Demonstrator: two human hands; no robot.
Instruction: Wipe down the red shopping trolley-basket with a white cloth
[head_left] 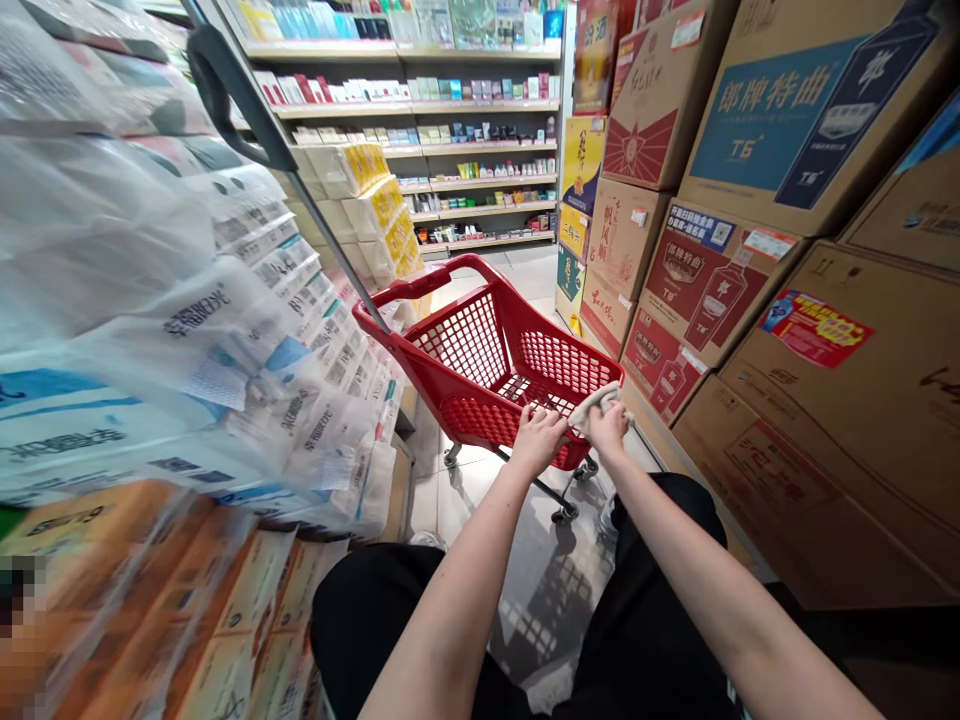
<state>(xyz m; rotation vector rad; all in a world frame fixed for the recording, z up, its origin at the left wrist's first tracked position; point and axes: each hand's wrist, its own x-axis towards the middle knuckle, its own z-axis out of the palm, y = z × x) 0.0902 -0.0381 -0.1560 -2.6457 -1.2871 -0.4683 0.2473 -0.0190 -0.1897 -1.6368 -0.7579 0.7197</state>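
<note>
A red plastic shopping cart [450, 330] with lattice sides stands on small wheels between my knees and the shelves. My left hand [540, 440] is closed over the cart's near rim. In my right hand [606, 425] is a pale cloth [586, 408], bunched against the rim at the cart's near right corner. The basket looks bare inside, apart from the parts my hands hide. A grey pole with a dark grip [214, 95] rises at the cart's far left side.
Plastic-wrapped tissue packs [247, 330] are piled along the left, with orange packs [202, 590] below. Cardboard cartons [750, 130] stack high on the right, close to the cart. Shelves of small boxed goods [420, 120] stand at the back. Pale floor tiles [480, 500] show under the cart.
</note>
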